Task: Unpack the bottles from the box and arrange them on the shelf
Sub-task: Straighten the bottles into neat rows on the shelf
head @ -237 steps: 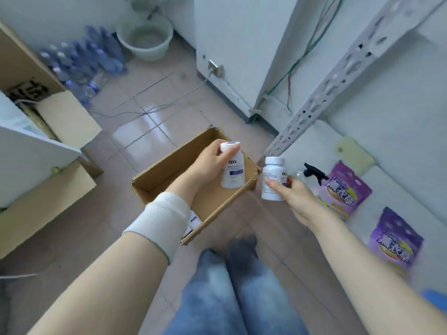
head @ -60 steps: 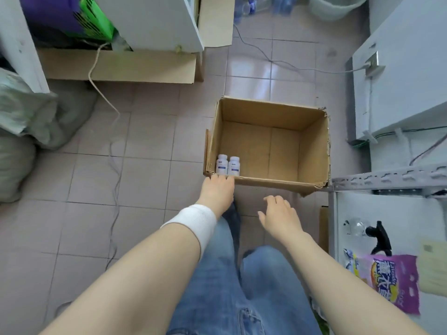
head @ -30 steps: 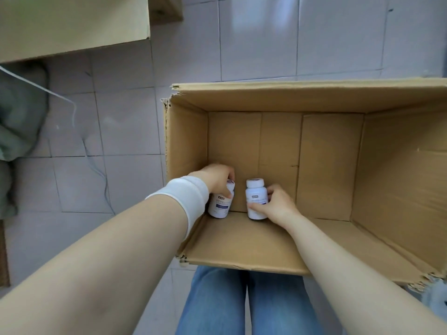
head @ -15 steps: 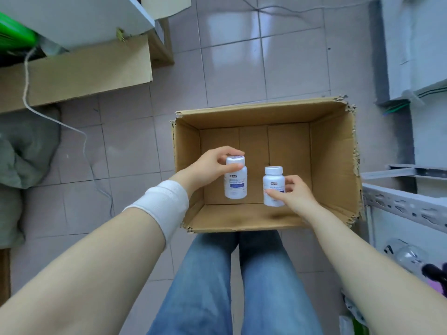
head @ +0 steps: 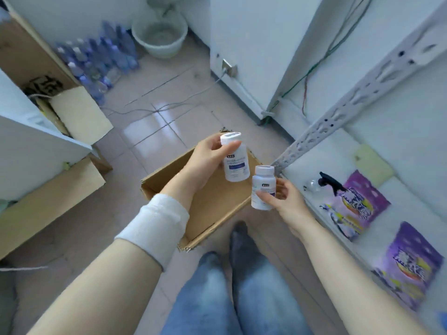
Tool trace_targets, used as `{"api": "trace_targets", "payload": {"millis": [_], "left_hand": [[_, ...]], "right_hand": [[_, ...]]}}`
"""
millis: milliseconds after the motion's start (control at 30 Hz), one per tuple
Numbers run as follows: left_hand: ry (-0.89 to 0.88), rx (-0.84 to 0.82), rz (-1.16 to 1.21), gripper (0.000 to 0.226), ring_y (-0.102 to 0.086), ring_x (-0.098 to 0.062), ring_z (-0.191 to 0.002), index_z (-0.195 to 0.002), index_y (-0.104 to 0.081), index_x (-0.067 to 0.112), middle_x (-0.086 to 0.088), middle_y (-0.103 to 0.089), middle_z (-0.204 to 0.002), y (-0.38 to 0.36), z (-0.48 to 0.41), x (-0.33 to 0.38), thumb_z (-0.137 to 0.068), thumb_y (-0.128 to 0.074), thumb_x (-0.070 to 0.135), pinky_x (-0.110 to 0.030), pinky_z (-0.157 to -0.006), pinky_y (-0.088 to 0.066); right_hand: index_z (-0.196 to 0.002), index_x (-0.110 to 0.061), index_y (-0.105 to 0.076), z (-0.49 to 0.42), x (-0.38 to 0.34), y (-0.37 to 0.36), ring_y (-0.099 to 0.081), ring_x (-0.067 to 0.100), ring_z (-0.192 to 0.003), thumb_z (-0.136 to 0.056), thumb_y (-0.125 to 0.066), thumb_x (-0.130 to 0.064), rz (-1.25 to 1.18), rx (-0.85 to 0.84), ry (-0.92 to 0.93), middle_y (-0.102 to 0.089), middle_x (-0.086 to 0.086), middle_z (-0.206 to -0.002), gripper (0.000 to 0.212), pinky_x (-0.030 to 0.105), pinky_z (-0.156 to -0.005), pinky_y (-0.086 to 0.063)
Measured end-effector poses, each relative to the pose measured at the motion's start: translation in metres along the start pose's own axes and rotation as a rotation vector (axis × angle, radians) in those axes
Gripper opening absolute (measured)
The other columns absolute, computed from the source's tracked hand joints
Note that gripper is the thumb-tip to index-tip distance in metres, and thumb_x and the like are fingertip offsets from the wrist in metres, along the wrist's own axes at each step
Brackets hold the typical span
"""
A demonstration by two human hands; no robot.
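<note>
bottles are out of the box [head: 212,204]: the left hand [head: 205,163] grips one white bottle [head: 235,163] by its neck and body, and the right hand [head: 283,201] pinches a second bottle [head: 263,187] lower down, both upright and held over the box, close together but apart. neither stands on the shelf [head: 338,170] yet, so the placing step is left, by my reading. the visible box floor is bare cardboard; part of it is hidden by the hands. the shelf to the right holds a spray bottle [head: 324,183] and purple pouches [head: 362,201], with free white surface near its front edge.
</note>
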State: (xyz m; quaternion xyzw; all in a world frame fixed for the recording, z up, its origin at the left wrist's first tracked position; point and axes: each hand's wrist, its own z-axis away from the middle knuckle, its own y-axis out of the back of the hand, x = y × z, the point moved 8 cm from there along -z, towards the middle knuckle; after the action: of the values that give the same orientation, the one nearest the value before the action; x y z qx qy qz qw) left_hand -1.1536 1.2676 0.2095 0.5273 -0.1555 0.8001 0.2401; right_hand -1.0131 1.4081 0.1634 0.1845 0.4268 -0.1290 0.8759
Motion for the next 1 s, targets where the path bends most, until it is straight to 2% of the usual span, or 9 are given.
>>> {"api": "trace_targets", "payload": {"millis": [167, 300, 467, 533, 600, 667, 800, 867, 1000], "left_hand": [[-0.126, -0.203, -0.127, 0.026, -0.064, -0.019, -0.092, -0.11, -0.06, 0.018, -0.001, -0.067, -0.096, -0.089, 0.035, 0.061, -0.088, -0.061, 0.031, -0.038, -0.083, -0.052], [-0.22, -0.395, -0.179, 0.028, -0.063, -0.022, -0.093, -0.106, -0.063, 0.016, -0.012, -0.068, -0.101, -0.176, 0.08, 0.103, -0.085, -0.062, 0.034, -0.045, -0.09, -0.051], [-0.345, -0.654, -0.145, 0.018, -0.057, -0.017, -0.083, -0.094, -0.064, 0.016, -0.007, -0.06, -0.089, -0.315, 0.172, 0.146, -0.084, -0.062, 0.031, -0.036, -0.079, -0.047], [-0.4, -0.731, -0.15, 0.031, -0.057, -0.017, -0.082, -0.09, -0.065, 0.016, -0.007, -0.06, -0.087, -0.374, 0.221, 0.161, -0.072, -0.065, 0.041, -0.037, -0.078, -0.047], [-0.479, -0.801, -0.158, 0.057, -0.054, -0.017, -0.082, -0.092, -0.064, 0.002, -0.009, -0.057, -0.086, -0.435, 0.275, 0.174, -0.063, -0.065, 0.051, -0.04, -0.077, -0.047], [-0.557, -0.882, -0.183, 0.065, -0.053, -0.018, -0.082, -0.094, -0.062, -0.003, -0.01, -0.056, -0.084, -0.495, 0.331, 0.183, -0.062, -0.063, 0.054, -0.048, -0.08, -0.048], [-0.666, -1.051, -0.235, 0.033, -0.06, -0.014, -0.081, -0.088, -0.067, 0.018, -0.001, -0.065, -0.082, -0.603, 0.43, 0.191, -0.071, -0.066, 0.045, -0.047, -0.087, -0.051], [-0.705, -1.111, -0.261, 0.021, -0.06, -0.014, -0.081, -0.089, -0.066, 0.02, -0.001, -0.065, -0.083, -0.648, 0.47, 0.192, -0.08, -0.067, 0.039, -0.044, -0.088, -0.052], [-0.761, -1.211, -0.299, 0.011, -0.058, -0.008, -0.072, -0.088, -0.064, 0.021, 0.002, -0.063, -0.079, -0.728, 0.529, 0.189, -0.088, -0.06, 0.031, -0.025, -0.069, -0.049]], "right_hand": [[-0.108, -0.018, -0.053, 0.078, -0.011, 0.076, -0.057, 0.005, -0.081, -0.078, -0.072, -0.01, -0.169, 0.265, 0.099, -0.062, -0.008, -0.092, 0.037, 0.006, -0.06, -0.047], [-0.108, -0.021, -0.054, 0.15, -0.005, 0.153, -0.061, 0.006, -0.081, -0.077, -0.073, -0.011, -0.263, 0.445, 0.163, -0.065, -0.005, -0.096, 0.037, 0.017, -0.071, -0.049], [-0.099, -0.023, -0.056, 0.266, 0.018, 0.26, -0.06, 0.005, -0.078, -0.077, -0.072, -0.008, -0.341, 0.688, 0.292, -0.064, -0.008, -0.091, 0.031, 0.007, -0.059, -0.049], [-0.091, -0.028, -0.056, 0.32, 0.035, 0.306, -0.061, 0.007, -0.079, -0.077, -0.072, -0.007, -0.352, 0.772, 0.341, -0.065, -0.007, -0.092, 0.03, 0.009, -0.061, -0.05], [-0.091, -0.029, -0.056, 0.376, 0.055, 0.353, -0.062, 0.011, -0.082, -0.076, -0.072, -0.007, -0.353, 0.848, 0.383, -0.066, -0.003, -0.096, 0.03, 0.017, -0.067, -0.052], [-0.091, -0.027, -0.057, 0.435, 0.078, 0.397, -0.062, 0.013, -0.082, -0.076, -0.071, -0.006, -0.366, 0.922, 0.416, -0.067, -0.001, -0.096, 0.03, 0.023, -0.07, -0.052], [-0.091, -0.027, -0.057, 0.54, 0.122, 0.472, -0.063, 0.008, -0.078, -0.077, -0.071, -0.008, -0.389, 1.06, 0.454, -0.067, -0.002, -0.094, 0.028, 0.016, -0.058, -0.052], [-0.092, -0.027, -0.057, 0.582, 0.143, 0.504, -0.064, 0.01, -0.082, -0.076, -0.072, -0.008, -0.397, 1.12, 0.459, -0.067, -0.002, -0.096, 0.029, 0.021, -0.065, -0.053], [-0.097, -0.027, -0.059, 0.647, 0.182, 0.56, -0.065, 0.011, -0.09, -0.075, -0.073, -0.01, -0.427, 1.232, 0.456, -0.068, -0.003, -0.101, 0.031, 0.02, -0.073, -0.054]]}}
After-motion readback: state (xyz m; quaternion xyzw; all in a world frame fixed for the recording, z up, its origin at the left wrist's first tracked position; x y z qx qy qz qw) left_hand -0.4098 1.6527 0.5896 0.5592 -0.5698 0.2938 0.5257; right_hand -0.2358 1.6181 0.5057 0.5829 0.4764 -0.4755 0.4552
